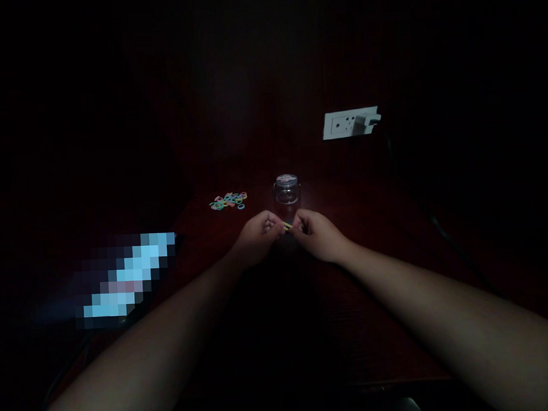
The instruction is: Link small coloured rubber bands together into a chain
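Observation:
Both hands meet in front of a small clear jar [287,196] with a greyish lid. Pinched between them is a thin yellow hair tie [287,225], partly hidden by the fingers. My left hand [259,236] is closed on its left side, thumb and fingertips together. On the other side, the fingers of my right hand [318,232] are closed on the same band. Left of the jar lies a loose pile of pastel hair ties [228,201] in pink, green, blue and yellow. The jar stands upright behind the fingertips and apart from them.
A dark reddish table [374,322] lies under my arms. At the left is a bright device screen [132,278], blurred into blocks. On the wall behind, a white socket plate [338,126] carries a plugged-in adapter [366,121]. The surroundings are very dark.

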`<state>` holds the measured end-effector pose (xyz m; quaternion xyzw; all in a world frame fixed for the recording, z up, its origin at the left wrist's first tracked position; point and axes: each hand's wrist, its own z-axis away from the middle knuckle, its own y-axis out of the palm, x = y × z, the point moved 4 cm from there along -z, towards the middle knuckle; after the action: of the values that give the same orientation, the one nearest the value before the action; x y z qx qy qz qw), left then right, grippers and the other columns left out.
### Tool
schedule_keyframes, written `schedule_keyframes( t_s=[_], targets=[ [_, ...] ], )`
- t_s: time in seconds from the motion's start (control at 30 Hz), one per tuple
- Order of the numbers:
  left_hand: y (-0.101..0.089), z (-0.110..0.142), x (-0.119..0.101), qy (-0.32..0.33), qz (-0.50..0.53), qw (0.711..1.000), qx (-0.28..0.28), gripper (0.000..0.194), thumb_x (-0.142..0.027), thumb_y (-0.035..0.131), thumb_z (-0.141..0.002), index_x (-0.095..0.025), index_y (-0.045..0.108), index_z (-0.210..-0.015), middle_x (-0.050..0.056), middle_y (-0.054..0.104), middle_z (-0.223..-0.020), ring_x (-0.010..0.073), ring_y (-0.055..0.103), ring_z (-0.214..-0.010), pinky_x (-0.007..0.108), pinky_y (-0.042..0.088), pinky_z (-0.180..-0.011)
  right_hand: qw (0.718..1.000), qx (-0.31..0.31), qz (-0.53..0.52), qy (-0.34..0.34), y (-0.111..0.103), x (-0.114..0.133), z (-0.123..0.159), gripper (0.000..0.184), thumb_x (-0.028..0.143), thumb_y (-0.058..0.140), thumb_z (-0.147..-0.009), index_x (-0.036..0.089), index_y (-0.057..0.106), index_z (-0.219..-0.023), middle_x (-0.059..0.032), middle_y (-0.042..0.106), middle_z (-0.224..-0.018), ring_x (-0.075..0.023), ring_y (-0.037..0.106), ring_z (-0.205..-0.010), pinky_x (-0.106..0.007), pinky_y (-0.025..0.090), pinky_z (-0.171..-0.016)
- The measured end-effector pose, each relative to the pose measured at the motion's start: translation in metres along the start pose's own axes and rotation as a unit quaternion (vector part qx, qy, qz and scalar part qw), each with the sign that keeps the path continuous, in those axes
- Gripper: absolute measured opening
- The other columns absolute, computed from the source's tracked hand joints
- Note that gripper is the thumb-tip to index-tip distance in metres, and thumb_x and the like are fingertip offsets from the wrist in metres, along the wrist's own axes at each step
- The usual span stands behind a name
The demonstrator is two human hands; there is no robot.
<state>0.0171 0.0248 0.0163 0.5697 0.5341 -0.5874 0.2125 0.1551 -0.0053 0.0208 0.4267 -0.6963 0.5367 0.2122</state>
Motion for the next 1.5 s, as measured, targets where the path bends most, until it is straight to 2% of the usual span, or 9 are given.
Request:
schedule_keyframes(
  t_s=[0.37, 0.57, 0.73, 1.0, 1.17, 1.5],
  targets=[
    [-0.003, 0.000, 0.001, -0.007, -0.017, 0.999, -0.029, 0.017, -0.031, 0.050, -0.078, -0.015, 0.052, -0.082, 0.002, 0.061, -0.072, 0.0095, 0.053, -0.060, 0.021, 0.040, -0.054, 1.000, 0.002, -0.007, -0.003, 0.000, 0.001, 0.000, 0.012, 0.024, 0.050, -0.074, 0.018, 0.044, -0.066, 0.0043, 0.046, -0.053, -0.0075, 0.039, -0.047, -0.020, 0.027, -0.045],
    [0.001, 0.002, 0.000, -0.011, 0.037, 0.999, 0.013, 0.018, -0.032, 0.052, -0.078, -0.014, 0.051, -0.082, 0.001, 0.059, -0.071, 0.0086, 0.053, -0.059, 0.021, 0.041, -0.054, 0.999, 0.022, -0.044, -0.004, 0.003, 0.000, 0.001, 0.008, 0.022, 0.050, -0.073, 0.017, 0.046, -0.069, 0.0045, 0.046, -0.054, -0.0073, 0.039, -0.047, -0.020, 0.027, -0.045],
    [0.001, 0.002, -0.002, -0.009, 0.050, 0.999, 0.021, 0.018, -0.031, 0.053, -0.078, -0.014, 0.051, -0.083, 0.001, 0.059, -0.071, 0.0080, 0.052, -0.059, 0.020, 0.040, -0.054, 0.998, 0.030, -0.058, -0.010, 0.004, 0.001, 0.001, 0.002, 0.018, 0.049, -0.071, 0.016, 0.048, -0.070, 0.0044, 0.046, -0.055, -0.0072, 0.039, -0.049, -0.019, 0.028, -0.047],
    [0.002, 0.002, -0.002, -0.010, 0.060, 0.998, 0.025, 0.019, -0.032, 0.054, -0.077, -0.014, 0.051, -0.082, 0.001, 0.058, -0.071, 0.0078, 0.051, -0.060, 0.020, 0.039, -0.055, 0.999, 0.012, -0.038, -0.002, 0.001, 0.000, 0.000, 0.006, 0.021, 0.047, -0.072, 0.017, 0.046, -0.067, 0.0040, 0.046, -0.056, -0.0081, 0.040, -0.051, -0.021, 0.030, -0.049],
    [0.001, 0.003, -0.007, 0.005, 0.035, 0.999, 0.015, 0.019, -0.032, 0.058, -0.074, -0.014, 0.054, -0.079, -0.003, 0.050, -0.063, 0.0064, 0.043, -0.054, 0.018, 0.032, -0.049, 1.000, -0.008, -0.022, 0.005, -0.002, -0.001, -0.001, 0.008, 0.021, 0.049, -0.070, 0.018, 0.044, -0.064, 0.0044, 0.043, -0.055, -0.0078, 0.039, -0.050, -0.020, 0.029, -0.048],
    [0.006, 0.007, -0.008, -0.004, 0.033, 0.997, 0.068, 0.022, -0.036, 0.055, -0.077, -0.015, 0.054, -0.081, -0.003, 0.049, -0.061, 0.0067, 0.041, -0.051, 0.018, 0.030, -0.047, 0.999, -0.029, 0.001, 0.027, -0.004, -0.003, -0.001, 0.009, 0.023, 0.049, -0.069, 0.018, 0.043, -0.063, 0.0039, 0.045, -0.056, -0.0083, 0.040, -0.049, -0.021, 0.030, -0.047]
  ],
)
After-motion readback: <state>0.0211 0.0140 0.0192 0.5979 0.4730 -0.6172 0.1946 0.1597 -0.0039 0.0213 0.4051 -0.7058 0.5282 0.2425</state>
